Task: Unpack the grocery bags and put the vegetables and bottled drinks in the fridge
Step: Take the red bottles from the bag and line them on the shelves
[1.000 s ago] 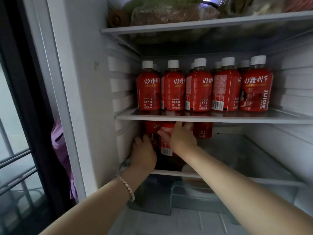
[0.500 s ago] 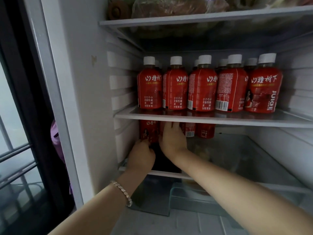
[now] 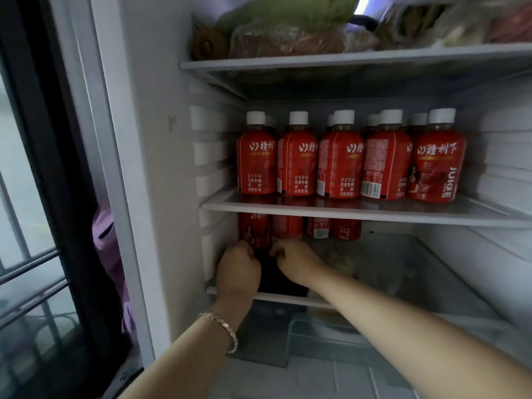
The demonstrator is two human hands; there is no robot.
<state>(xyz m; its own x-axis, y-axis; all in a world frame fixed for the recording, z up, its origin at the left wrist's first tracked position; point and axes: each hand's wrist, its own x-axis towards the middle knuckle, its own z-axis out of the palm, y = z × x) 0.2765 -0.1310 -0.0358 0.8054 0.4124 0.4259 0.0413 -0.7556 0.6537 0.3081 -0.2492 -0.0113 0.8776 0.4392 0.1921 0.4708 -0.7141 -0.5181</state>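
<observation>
The open fridge has several red juice bottles (image 3: 341,165) with white caps standing in rows on the middle shelf (image 3: 374,213). More red bottles stand on the shelf below, their tops hidden by the middle shelf. My left hand (image 3: 237,269), with a bracelet on the wrist, curls its fingers round the base of the leftmost lower bottle (image 3: 254,233). My right hand (image 3: 293,260) has its fingers curled against the foot of the neighbouring lower bottle (image 3: 288,227). Bagged vegetables (image 3: 288,38) lie on the top shelf.
The lower shelf (image 3: 403,269) stretches to the right of the bottles. A clear drawer (image 3: 316,332) sits beneath it. The fridge's white side wall (image 3: 149,168) is on the left, with a dark window frame (image 3: 51,168) and a purple cloth (image 3: 106,243) beyond.
My right hand slid a bottle back under the middle shelf, then dropped to its base with fingers curled. My left hand stayed at the leftmost lower bottle. The view tilted upward.
</observation>
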